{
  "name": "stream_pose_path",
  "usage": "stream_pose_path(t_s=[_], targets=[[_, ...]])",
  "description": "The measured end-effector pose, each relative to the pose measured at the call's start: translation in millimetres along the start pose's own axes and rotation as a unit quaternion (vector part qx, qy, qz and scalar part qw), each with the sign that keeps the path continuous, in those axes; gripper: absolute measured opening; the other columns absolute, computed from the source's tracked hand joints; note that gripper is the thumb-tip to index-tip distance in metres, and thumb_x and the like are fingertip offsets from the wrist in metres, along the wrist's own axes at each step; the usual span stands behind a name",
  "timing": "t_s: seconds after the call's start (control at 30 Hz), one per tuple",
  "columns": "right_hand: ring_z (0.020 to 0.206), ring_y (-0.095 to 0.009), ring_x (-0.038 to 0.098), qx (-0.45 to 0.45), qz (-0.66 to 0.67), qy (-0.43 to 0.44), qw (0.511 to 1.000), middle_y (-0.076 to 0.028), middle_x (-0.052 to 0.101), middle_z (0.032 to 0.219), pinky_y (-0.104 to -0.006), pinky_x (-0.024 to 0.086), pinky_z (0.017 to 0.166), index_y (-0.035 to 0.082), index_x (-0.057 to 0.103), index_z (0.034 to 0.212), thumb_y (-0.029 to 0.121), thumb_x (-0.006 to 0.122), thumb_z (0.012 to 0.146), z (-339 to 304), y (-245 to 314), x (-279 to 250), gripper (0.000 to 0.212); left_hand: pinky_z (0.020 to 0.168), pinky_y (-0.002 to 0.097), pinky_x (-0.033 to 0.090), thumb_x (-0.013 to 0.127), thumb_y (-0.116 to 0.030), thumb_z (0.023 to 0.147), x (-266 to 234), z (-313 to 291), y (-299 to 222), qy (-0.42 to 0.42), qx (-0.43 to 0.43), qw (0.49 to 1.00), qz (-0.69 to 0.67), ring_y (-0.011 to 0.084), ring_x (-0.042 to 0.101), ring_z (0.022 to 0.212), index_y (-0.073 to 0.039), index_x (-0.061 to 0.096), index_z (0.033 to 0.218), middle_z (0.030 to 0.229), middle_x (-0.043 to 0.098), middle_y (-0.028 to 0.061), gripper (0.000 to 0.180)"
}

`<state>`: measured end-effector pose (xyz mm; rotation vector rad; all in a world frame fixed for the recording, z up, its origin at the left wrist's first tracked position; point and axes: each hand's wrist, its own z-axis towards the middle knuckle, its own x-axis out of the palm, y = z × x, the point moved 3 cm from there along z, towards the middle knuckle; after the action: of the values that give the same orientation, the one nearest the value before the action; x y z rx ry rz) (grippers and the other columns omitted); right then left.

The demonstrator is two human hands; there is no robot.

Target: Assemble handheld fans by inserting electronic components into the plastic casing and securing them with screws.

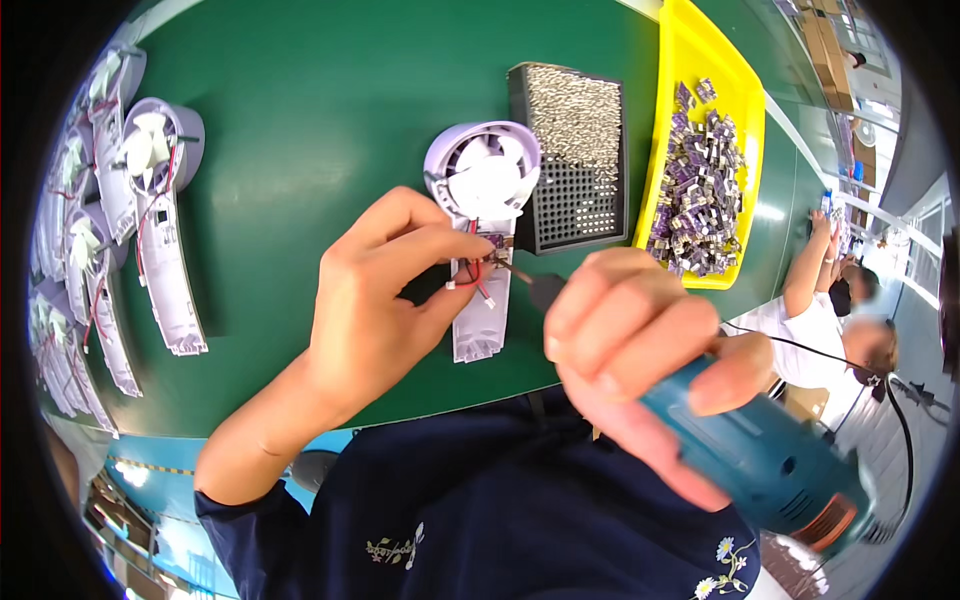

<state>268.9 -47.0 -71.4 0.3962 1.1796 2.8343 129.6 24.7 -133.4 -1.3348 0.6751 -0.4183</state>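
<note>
Fan (pixel 487 180) on table (pixel 300 110); screw tray (pixel 560 205) just right; bin (pixel 700 55) farther right, circuit boards (pixel 695 200) inside; other fans (pixel 172 260) left.

Your driver (pixel 755 440), screw tray (pixel 562 205), bin (pixel 700 40) of circuit boards (pixel 698 190) and row of open fans (pixel 172 260) mark an assembly workshop.

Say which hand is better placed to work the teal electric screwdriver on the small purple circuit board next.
Probably the right hand: it grasps the teal electric screwdriver, whose thin bit points toward the purple circuit board. The left hand is occupied at that board.
</note>
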Motion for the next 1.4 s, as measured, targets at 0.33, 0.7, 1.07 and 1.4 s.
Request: stream_pose_path(t_s=[0.33, 0.7, 1.07, 1.4], targets=[[0.055, -0.015, 0.049, 0.051, 0.076, -0.179, 0.980, -0.005, 0.052, 0.080, -0.0294, 0.042, 0.050, 0.010, 0.048, 0.117, 0.078, 0.056, 0.087, -22.1, 39.0, -82.3, 0.075, 0.067, 0.0265, 0.056, 0.079, 0.007, 0.078, -7.3, -1.2, 3.6, -0.078, -0.057, 0.993, -0.065, 0.0145, 0.064, 0.080, -0.003, 0.076, 0.100, 0.092, 0.062, 0.0067, 0.024], [0.049, -0.017, 0.048, 0.104, 0.199, -0.197, 0.954, -0.006, 0.052, 0.075, -0.0317, 0.043, 0.046, 0.009, 0.046, 0.116, 0.081, 0.044, 0.090, -62.1, 33.3, -50.5, 0.076, 0.080, 0.0248, 0.060, 0.072, 0.008, 0.086, -10.4, 8.2, -11.0, -0.088, -0.118, 0.987, -0.058, 0.0162, 0.068, 0.095, 0.001, 0.071, 0.105, 0.115, 0.054, 0.0085, 0.020], [0.049, -0.015, 0.047, 0.151, 0.178, -0.294, 0.927, -0.005, 0.051, 0.071, -0.0296, 0.042, 0.043, 0.009, 0.046, 0.112, 0.082, 0.042, 0.089, -111.1, 50.6, -57.9, 0.077, 0.078, 0.0214, 0.051, 0.073, 0.005, 0.087, -10.9, 23.9, -11.6, -0.059, -0.174, 0.980, -0.076, 0.0107, 0.065, 0.087, 0.004, 0.069, 0.107, 0.096, 0.061, 0.0020, 0.020], [0.046, -0.014, 0.045, 0.168, 0.148, -0.369, 0.902, -0.003, 0.047, 0.068, -0.0293, 0.038, 0.040, 0.011, 0.046, 0.110, 0.081, 0.039, 0.091, -130.3, 63.6, -73.4, 0.073, 0.083, 0.0253, 0.046, 0.077, -0.004, 0.084, -29.6, 141.5, 8.7, -0.057, -0.048, 0.997, 0.029, 0.0096, 0.057, 0.089, 0.001, 0.073, 0.098, 0.090, 0.065, 0.0003, 0.015]])
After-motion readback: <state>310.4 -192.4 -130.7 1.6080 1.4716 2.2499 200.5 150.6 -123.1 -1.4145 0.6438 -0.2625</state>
